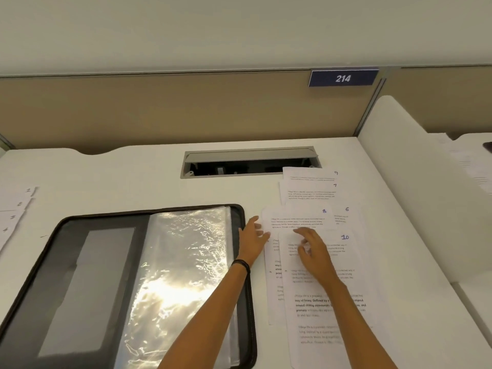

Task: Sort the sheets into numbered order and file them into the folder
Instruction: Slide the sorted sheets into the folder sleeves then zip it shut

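A black zip folder (80,262) lies open on the desk with shiny clear sleeves (183,275) on its right half. To its right, printed sheets overlap: sheet 10 (332,323) on top at the front, sheet 8 (298,217) behind it, then sheet 6 (346,217), sheet 7 (308,193) and sheet 9 (308,174). My left hand (253,239) touches the left edge of sheet 8 with loosely spread fingers. My right hand (312,251) rests on sheet 10, fingers bent. Sheets 1 to 4 (13,209) lie fanned at the far left edge.
An open cable tray (250,162) is sunk into the white desk (133,182) behind the papers. A beige partition with a blue 214 sign (343,78) stands behind. A white divider (415,182) borders the right side.
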